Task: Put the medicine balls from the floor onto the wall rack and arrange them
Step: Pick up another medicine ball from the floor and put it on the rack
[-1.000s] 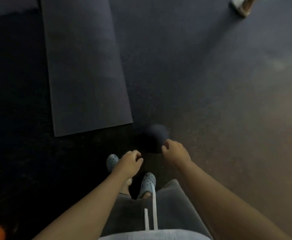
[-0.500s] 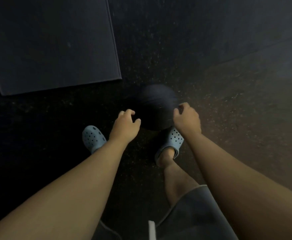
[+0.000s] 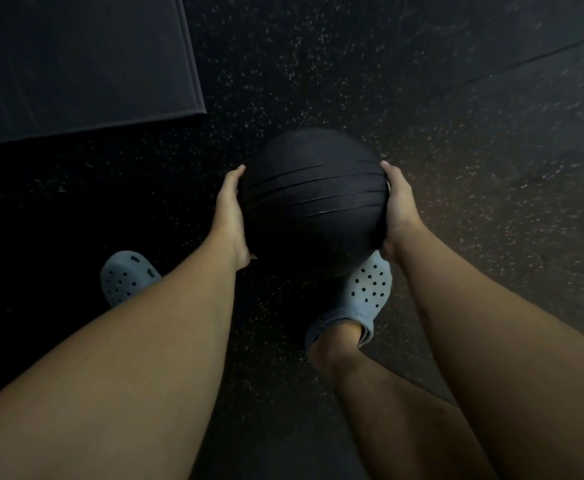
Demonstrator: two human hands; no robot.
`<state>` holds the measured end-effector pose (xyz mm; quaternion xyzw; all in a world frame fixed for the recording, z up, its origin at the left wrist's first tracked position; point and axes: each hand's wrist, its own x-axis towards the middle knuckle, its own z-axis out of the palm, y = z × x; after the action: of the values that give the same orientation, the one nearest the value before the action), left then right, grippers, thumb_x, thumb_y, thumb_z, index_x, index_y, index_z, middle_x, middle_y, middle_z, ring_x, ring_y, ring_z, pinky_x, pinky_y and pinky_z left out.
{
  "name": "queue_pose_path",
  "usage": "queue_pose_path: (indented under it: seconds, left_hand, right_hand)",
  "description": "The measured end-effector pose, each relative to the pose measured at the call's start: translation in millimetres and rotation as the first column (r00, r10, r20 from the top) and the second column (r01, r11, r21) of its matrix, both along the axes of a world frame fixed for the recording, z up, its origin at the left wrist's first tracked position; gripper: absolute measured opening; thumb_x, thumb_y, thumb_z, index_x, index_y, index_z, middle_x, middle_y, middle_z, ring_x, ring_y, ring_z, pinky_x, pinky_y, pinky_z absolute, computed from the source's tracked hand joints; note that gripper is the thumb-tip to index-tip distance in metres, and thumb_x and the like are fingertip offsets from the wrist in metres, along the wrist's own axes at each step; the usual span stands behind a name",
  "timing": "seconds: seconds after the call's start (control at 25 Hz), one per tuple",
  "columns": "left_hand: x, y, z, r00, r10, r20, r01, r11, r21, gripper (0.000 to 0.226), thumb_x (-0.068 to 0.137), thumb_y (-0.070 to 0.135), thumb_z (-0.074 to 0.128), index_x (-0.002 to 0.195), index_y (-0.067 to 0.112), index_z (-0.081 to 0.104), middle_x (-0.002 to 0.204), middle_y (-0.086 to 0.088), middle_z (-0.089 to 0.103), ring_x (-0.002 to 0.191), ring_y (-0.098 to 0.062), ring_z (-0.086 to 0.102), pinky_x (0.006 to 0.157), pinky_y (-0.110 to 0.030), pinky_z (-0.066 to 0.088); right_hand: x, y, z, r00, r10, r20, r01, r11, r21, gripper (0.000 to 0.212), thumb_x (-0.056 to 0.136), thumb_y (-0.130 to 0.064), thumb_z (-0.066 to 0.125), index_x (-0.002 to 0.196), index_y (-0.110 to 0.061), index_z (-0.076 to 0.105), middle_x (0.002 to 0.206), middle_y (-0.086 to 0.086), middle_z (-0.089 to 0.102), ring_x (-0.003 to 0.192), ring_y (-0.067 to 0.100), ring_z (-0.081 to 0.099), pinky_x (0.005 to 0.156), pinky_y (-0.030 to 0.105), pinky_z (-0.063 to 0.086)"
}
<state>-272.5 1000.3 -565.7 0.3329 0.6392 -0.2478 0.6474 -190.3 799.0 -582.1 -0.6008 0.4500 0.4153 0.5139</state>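
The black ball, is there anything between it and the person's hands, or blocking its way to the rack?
Nothing lies between them: the left hand and right hand press flat on opposite sides of the medicine ball. The wall rack is out of view, so the path there cannot be judged. Only the mat lies nearby, off to the left.

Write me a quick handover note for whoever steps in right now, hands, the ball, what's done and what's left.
Left hand: pressed flat against the left side of the black medicine ball.
Right hand: pressed against its right side, so the ball sits in a two-handed grip.
Ball: over the speckled dark floor, just ahead of the right blue clog; whether it has left the floor cannot be told. A dark mat lies to the upper left.
Done: ball grasped.
Left: carry it to the wall rack, which is out of view, place it and arrange. No other balls are in view.
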Motion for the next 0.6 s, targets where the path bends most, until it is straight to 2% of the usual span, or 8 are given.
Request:
queue_pose_path:
  seconds: [0.08, 0.24, 0.36, 0.44, 0.52, 0.6]
  left_hand:
    - [0.6, -0.1, 6.6, 1.0, 0.018, -0.011, -0.019, 0.999, -0.043, 0.057, 0.091, 0.07, 0.05, 0.071, 0.03, 0.086, 0.083, 0.003, 0.085, 0.091, -0.025, 0.075, 0.069, -0.033, 0.056]
    - [6.4, 10.3, 65.4, 0.994, 0.108, 0.01, -0.107, 0.992, -0.063, 0.047, 0.092, 0.065, 0.053, 0.08, 0.03, 0.082, 0.085, -0.001, 0.085, 0.087, -0.025, 0.074, 0.068, -0.034, 0.055]
    - [13.5, 30.6, 147.7, 0.983, 0.166, 0.083, -0.161, 0.985, -0.067, 0.056, 0.094, 0.061, 0.054, 0.063, 0.026, 0.084, 0.075, -0.001, 0.083, 0.083, -0.025, 0.074, 0.07, -0.035, 0.056]
    - [25.8, 47.6, 206.9, 0.972, 0.191, 0.141, -0.186, 0.981, -0.048, 0.057, 0.095, 0.058, 0.055, 0.058, 0.026, 0.084, 0.072, 0.0, 0.082, 0.075, -0.024, 0.077, 0.069, -0.035, 0.056]
    - [35.2, 73.4, 275.5, 0.953, 0.212, 0.218, -0.213, 0.977, -0.019, 0.054, 0.095, 0.057, 0.055, 0.061, 0.026, 0.084, 0.071, 0.0, 0.081, 0.071, -0.024, 0.078, 0.067, -0.035, 0.056]
    - [46.4, 103.4, 349.2, 0.924, 0.237, 0.301, -0.252, 0.968, 0.011, 0.047, 0.095, 0.057, 0.055, 0.074, 0.027, 0.083, 0.078, -0.002, 0.081, 0.086, -0.028, 0.074, 0.07, -0.037, 0.055]
  right_hand:
    - [-2.6, 0.8, 4.9, 1.0, -0.02, -0.001, 0.02, 1.0, 0.024, 0.065, 0.08, -0.067, 0.06, 0.129, -0.028, 0.072, 0.118, 0.003, 0.08, 0.111, 0.026, 0.074, 0.103, 0.047, 0.055]
    - [2.2, 13.0, 65.0, 0.998, -0.032, 0.048, 0.032, 0.999, 0.012, 0.064, 0.081, -0.065, 0.061, 0.129, -0.025, 0.072, 0.119, 0.006, 0.079, 0.112, 0.028, 0.073, 0.106, 0.05, 0.054]
    - [13.1, 33.3, 148.0, 0.996, 0.0, 0.084, -0.002, 1.0, 0.015, 0.063, 0.083, -0.065, 0.059, 0.129, -0.024, 0.072, 0.121, 0.006, 0.078, 0.112, 0.028, 0.072, 0.105, 0.048, 0.054]
    - [27.4, 52.4, 203.7, 0.992, 0.025, 0.123, -0.028, 0.999, 0.02, 0.06, 0.087, -0.065, 0.056, 0.13, -0.025, 0.071, 0.122, 0.006, 0.076, 0.112, 0.027, 0.071, 0.098, 0.045, 0.056]
    - [44.6, 81.7, 271.3, 0.981, 0.066, 0.185, -0.075, 0.996, 0.042, 0.061, 0.086, -0.066, 0.054, 0.13, -0.026, 0.07, 0.123, 0.005, 0.076, 0.111, 0.026, 0.071, 0.088, 0.042, 0.057]
    - [68.1, 120.2, 344.5, 0.954, 0.109, 0.281, -0.137, 0.987, 0.082, 0.06, 0.088, -0.065, 0.053, 0.129, -0.026, 0.071, 0.122, 0.004, 0.076, 0.113, 0.026, 0.07, 0.09, 0.042, 0.056]
